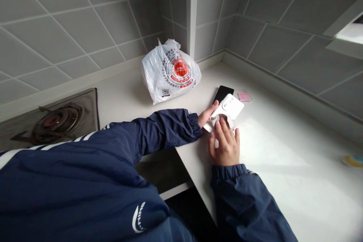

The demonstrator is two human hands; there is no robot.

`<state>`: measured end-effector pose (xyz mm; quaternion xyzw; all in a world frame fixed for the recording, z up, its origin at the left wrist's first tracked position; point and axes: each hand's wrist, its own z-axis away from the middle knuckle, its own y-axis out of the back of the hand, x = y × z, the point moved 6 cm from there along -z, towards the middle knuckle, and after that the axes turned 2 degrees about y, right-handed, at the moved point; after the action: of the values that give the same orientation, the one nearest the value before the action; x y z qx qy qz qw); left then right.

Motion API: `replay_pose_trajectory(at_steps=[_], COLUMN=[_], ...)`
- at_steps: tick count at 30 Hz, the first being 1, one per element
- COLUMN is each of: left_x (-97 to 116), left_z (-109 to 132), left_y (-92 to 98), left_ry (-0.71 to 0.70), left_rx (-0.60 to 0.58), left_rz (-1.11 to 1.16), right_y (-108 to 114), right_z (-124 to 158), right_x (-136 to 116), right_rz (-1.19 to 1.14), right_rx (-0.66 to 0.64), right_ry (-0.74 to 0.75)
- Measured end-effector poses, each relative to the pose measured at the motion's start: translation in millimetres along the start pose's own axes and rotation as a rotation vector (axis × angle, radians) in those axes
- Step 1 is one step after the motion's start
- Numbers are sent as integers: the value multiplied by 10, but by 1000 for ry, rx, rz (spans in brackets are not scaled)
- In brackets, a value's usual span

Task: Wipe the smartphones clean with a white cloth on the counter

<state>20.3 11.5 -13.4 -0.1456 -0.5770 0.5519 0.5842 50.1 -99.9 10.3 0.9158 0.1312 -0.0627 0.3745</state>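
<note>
My left hand (207, 114) grips the edge of a white smartphone (231, 106), whose back with its round camera bump faces up. My right hand (225, 145) presses a white cloth or tissue (212, 123) against the phone's lower end, and the fingers hide part of both. Just behind the white phone, a black smartphone (223, 93) lies on the counter, partly covered by it. A small pink packet (243, 96) with a thin loop lies to its right. Farther back stands a white plastic bag (170, 72) with red print.
The white countertop (283, 166) turns a corner along grey tiled walls (283, 34). A metal gas burner (56, 123) sits at the left. A round, multicoloured object (353, 160) lies at the right edge. Below my arms, the counter ends at a dark gap (163, 170).
</note>
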Motion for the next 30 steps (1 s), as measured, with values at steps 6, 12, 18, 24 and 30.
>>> replay_pose_trajectory(at_steps=[6, 12, 18, 24, 30], left_x=[28, -72, -155, -219, -234], left_z=[38, 63, 3, -23, 79], left_y=[3, 5, -11, 38, 146], left_ry=[126, 179, 120, 114, 223], left_rx=[31, -35, -36, -175, -65], left_rz=[-73, -103, -65, -176, -315], right_y=[15, -1, -32, -11, -47], right_z=[-51, -29, 10, -93, -434], right_x=[-178, -152, 55, 302, 497], right_rz=[-118, -3, 14, -13, -52], right_rx=[-66, -72, -107, -76, -83], right_ry=[157, 30, -173, -261, -296])
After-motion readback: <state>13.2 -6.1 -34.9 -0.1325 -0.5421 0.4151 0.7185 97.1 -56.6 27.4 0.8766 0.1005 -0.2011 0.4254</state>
